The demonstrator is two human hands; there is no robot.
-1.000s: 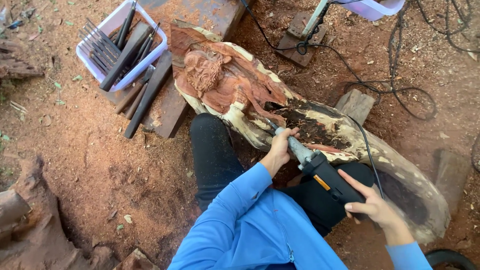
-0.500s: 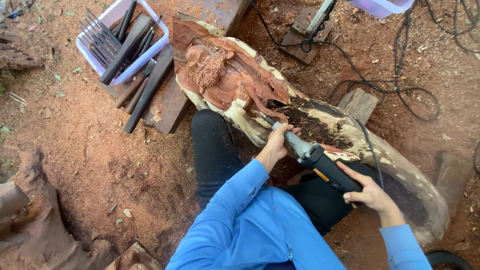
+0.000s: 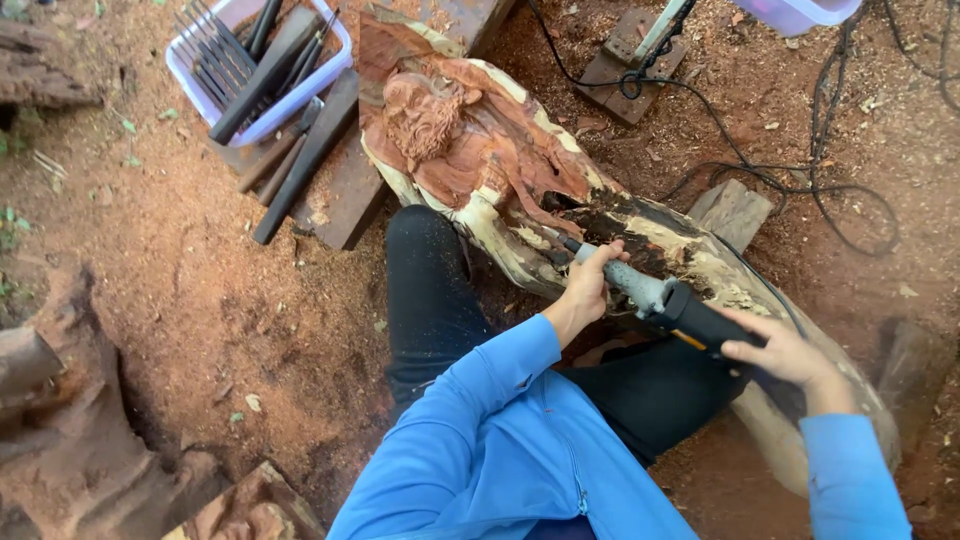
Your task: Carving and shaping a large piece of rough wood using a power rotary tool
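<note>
- Ground: red dirt strewn with wood chips; black cables [image 3: 790, 175] trailed across it.
- Carved log [image 3: 480, 150]: lay slantwise on the ground, bearded face cut into its upper end.
- Power carver [image 3: 670, 300]: rested on the log's dark middle.
- Left hand [image 3: 588, 285]: wrapped around the tool's grey neck.
- Right hand [image 3: 785, 350]: closed over the black body.
- Basket [image 3: 335, 70]: held chisels, upper left.

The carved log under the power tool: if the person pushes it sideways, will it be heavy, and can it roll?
The carved log looks thick and solid, so it is probably heavy and stiff. Its rounded shape might roll, but the wooden block beside it and the plank seem to brace it. The thin carved edges may chip if knocked.
</note>
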